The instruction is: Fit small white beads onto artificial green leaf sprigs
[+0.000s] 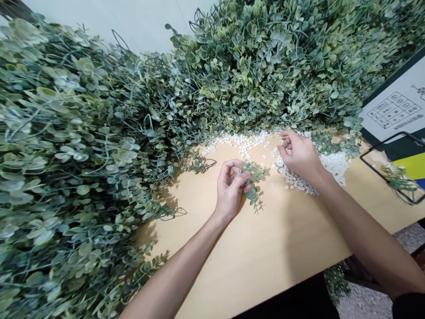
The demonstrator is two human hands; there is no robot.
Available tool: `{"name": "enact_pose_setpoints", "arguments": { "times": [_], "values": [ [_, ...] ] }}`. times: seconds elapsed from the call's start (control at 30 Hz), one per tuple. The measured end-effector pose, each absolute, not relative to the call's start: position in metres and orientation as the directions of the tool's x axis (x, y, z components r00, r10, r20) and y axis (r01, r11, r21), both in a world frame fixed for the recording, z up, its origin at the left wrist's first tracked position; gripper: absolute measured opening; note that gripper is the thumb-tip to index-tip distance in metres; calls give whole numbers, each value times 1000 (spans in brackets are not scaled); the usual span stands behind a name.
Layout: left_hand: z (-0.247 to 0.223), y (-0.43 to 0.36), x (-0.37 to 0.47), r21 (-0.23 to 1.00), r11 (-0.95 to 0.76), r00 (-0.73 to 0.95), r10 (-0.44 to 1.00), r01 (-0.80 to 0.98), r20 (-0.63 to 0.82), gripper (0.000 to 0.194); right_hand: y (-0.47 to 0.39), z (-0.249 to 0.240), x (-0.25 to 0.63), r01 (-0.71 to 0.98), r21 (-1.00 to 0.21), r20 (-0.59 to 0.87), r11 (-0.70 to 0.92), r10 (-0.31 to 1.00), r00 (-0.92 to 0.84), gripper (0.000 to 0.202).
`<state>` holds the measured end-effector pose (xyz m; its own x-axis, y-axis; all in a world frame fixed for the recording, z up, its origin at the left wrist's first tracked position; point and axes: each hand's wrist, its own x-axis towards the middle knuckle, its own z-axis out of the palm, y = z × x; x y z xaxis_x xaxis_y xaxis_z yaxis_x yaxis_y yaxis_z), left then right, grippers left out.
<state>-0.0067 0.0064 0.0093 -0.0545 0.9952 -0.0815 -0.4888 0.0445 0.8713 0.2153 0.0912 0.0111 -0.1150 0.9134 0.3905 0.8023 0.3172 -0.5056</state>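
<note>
Left hand (230, 186) pinches a leafy sprig (253, 181) at centre; right hand (299, 153), at two o'clock, curls over white pieces (334, 166). Best to keep the sprig steady on the table (265, 257).

No legible text; only a blurred printed chart on the white sign (396, 108)

A pale wooden tabletop (265, 261) is seen bearing everything, with bare wood nearest the viewer. A scatter of small white plastic pieces (334, 166) is spread just beyond and beside the right hand's (299, 155) pinch, and a short artificial eucalyptus sprig (254, 179) is laid at the left hand's (229, 188) fingertips. Great heaps of artificial eucalyptus foliage (83, 155) are piled left of and beyond both grips.
</note>
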Motion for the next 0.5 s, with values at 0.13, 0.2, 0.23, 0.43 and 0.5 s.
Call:
{"name": "enact_pose_setpoints", "arguments": {
  "times": [0.13,0.2,0.23,0.43,0.5],
  "values": [
    [5,7,-7,898,58,-53,995,-436,-90,33,90,11,215,836,-466,334,289,933,-137,36],
    [2,8,-7,904,57,-39,996,-424,-81,30,90,10,215,821,-486,337,299,931,-139,37],
    [0,8,-7,905,50,-36,997,-422,-72,29,91,9,215,811,-500,341,304,930,-139,37],
    [-6,10,-10,937,-2,-48,999,-350,-15,26,88,12,209,600,-696,413,396,903,-118,30],
    [-7,10,-10,944,-24,-46,999,-329,9,26,85,15,204,450,-795,402,406,909,-108,29]
  ]
}}
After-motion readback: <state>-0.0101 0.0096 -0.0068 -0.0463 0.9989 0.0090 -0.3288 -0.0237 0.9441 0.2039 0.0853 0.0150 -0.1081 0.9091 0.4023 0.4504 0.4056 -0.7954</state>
